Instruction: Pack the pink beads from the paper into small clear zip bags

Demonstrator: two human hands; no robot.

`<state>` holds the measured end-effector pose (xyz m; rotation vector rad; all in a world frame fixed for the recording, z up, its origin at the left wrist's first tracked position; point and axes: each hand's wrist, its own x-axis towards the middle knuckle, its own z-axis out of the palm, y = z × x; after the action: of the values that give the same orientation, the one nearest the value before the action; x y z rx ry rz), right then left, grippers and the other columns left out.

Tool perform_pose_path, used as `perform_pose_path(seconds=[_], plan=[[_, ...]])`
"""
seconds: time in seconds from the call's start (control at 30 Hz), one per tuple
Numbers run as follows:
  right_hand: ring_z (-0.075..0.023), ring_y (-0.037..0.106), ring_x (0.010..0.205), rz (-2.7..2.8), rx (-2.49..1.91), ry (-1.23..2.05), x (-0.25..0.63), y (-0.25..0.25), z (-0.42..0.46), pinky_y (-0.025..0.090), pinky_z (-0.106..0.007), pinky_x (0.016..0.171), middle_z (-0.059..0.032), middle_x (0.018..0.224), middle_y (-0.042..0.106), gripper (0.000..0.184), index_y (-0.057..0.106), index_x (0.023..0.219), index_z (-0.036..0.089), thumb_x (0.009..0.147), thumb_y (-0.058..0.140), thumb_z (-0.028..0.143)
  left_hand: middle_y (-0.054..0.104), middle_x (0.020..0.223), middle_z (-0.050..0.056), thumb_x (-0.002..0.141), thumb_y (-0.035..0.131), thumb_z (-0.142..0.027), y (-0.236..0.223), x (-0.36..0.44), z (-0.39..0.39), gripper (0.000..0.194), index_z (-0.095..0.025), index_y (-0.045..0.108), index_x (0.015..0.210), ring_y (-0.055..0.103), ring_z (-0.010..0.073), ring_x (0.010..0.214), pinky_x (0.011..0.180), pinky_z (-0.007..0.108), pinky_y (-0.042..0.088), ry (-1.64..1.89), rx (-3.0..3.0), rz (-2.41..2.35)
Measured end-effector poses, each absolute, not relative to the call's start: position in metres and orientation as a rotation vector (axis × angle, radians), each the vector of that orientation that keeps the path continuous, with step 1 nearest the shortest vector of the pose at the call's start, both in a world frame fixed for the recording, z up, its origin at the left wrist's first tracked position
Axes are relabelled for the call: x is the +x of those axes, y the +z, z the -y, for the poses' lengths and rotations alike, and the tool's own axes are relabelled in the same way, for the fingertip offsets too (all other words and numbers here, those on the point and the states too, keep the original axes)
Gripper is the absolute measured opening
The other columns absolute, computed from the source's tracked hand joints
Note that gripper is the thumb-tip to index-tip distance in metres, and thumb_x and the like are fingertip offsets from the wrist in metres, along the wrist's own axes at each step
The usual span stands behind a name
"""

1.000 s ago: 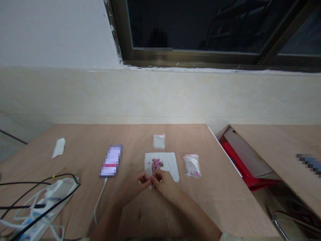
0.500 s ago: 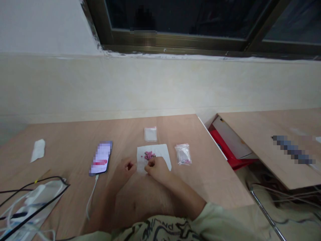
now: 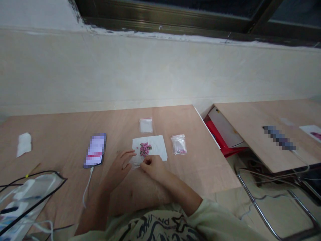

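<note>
On the table lies a white sheet of paper [image 3: 157,145] with a small heap of pink beads [image 3: 144,149] on it. My right hand [image 3: 154,167] rests over the sheet's near edge, thumb and fingertips pinched together. Whatever the pinch holds is too small to make out. To the left of the sheet, my left hand [image 3: 122,164] has its fingers stretched out and apart, with nothing seen in it. A clear plastic bag [image 3: 179,144] with a few pink bits at its bottom lies right of the paper. Another small clear bag [image 3: 146,125] sits behind it.
A phone [image 3: 95,150] on a white charging cable lies to the left, a white scrap [image 3: 24,144] farther left. At the near left is a power strip [image 3: 37,190] with tangled cables. A second table [image 3: 250,134] stands across a gap on the right.
My left hand has gone from curled to fingers spread. My right hand stays pinched, now slightly nearer to me relative to the beads. The camera view has tilted down.
</note>
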<state>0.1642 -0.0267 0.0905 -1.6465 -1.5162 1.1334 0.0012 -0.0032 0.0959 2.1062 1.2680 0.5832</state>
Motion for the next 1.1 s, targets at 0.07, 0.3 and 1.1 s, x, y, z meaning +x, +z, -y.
perform_pose_path(seconds=[0.07, 0.3, 1.1], plan=[[-0.0082, 0.041, 0.047, 1.445, -1.628, 1.160, 0.165, 0.088, 0.027, 0.029, -0.019, 0.046, 0.0038, 0.045, 0.046, 0.014, 0.050, 0.048, 0.015, 0.062, 0.049, 0.015, 0.051, 0.115, 0.006, 0.074, 0.038, -0.018, 0.098, 0.000, 0.007, 0.033, -0.020, 0.049, 0.105, 0.044, 0.0189, 0.111, 0.096, 0.038, 0.034, 0.507, 2.113, -1.196], [-0.0072, 0.040, 0.038, 1.200, -1.350, 1.588, 0.163, 0.091, 0.023, 0.031, -0.019, 0.040, 0.0033, 0.046, 0.050, 0.019, 0.046, 0.050, 0.017, 0.068, 0.042, 0.018, 0.050, 0.119, 0.007, 0.070, 0.056, -0.038, 0.093, -0.003, 0.009, 0.051, -0.022, 0.040, 0.115, 0.045, 0.0233, 0.111, 0.094, 0.039, 0.038, 0.454, 2.126, -1.156], [-0.0143, 0.053, 0.066, 1.631, -1.974, 0.796, 0.199, 0.025, -0.028, 0.039, -0.023, 0.060, -0.0067, 0.073, 0.060, 0.007, 0.058, 0.073, 0.014, 0.068, 0.053, 0.013, 0.057, 0.102, 0.008, 0.064, 0.061, -0.040, 0.063, -0.003, -0.007, 0.046, -0.017, 0.049, 0.102, 0.049, 0.0246, 0.099, 0.088, 0.042, 0.038, 0.634, 2.136, -1.481]])
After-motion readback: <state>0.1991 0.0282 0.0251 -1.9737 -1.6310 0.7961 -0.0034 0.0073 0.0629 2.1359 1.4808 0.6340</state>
